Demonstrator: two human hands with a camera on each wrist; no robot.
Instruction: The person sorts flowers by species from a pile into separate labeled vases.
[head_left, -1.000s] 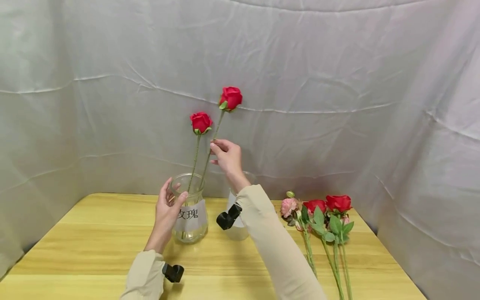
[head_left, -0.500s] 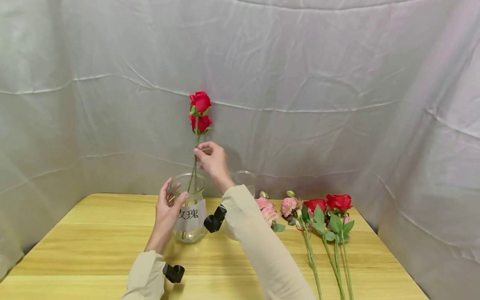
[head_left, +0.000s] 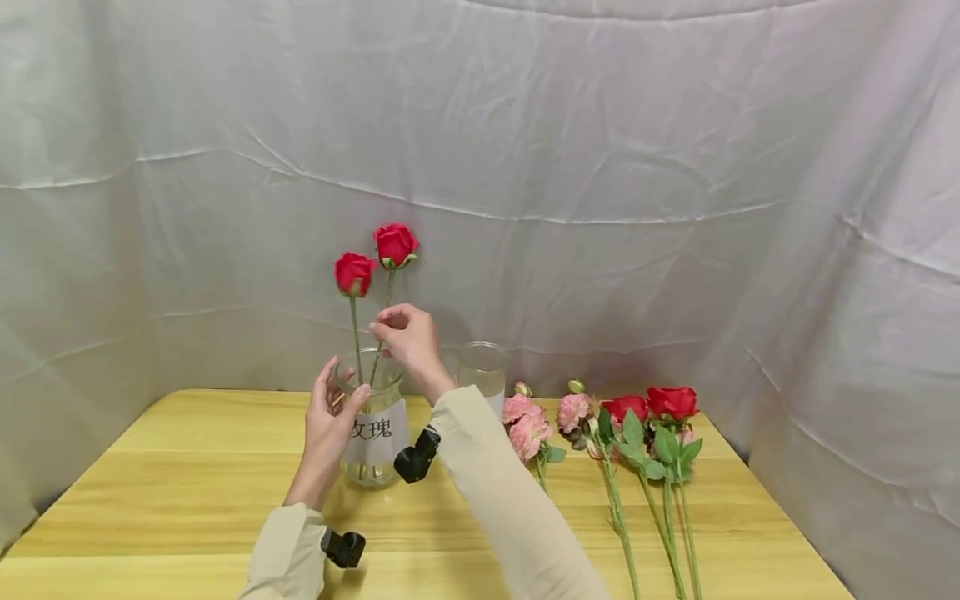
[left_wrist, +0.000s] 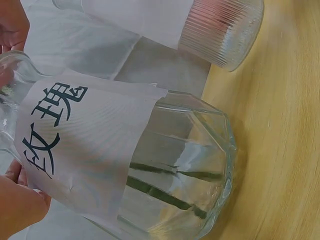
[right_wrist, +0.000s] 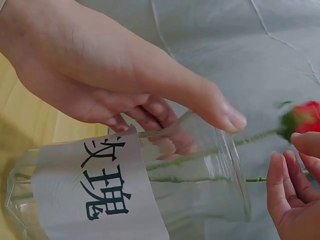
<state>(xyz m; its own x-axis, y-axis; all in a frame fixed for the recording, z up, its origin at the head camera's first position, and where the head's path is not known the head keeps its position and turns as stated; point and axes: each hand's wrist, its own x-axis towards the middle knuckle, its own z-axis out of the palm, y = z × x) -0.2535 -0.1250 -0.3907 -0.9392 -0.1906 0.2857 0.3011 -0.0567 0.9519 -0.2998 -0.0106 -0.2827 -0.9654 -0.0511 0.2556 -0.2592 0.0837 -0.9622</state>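
Your left hand [head_left: 326,427] grips the neck of the labelled jar [head_left: 377,432], upright left of centre on the table [head_left: 187,483]. Your right hand [head_left: 411,337] pinches the stem of the right rose [head_left: 395,244]; this stem and that of the left rose [head_left: 354,274] stand inside the jar. Pink flowers [head_left: 529,432] lie to the right.

The head view looks forward and down over the worktop [head_left: 187,500] from well back, toward the curtain [head_left: 600,125]. Both wrist views look from close beside the jar [head_left: 372,476], rolled sideways: its mouth points left in the left one, right in the right one. All three share its label [head_left: 378,433].
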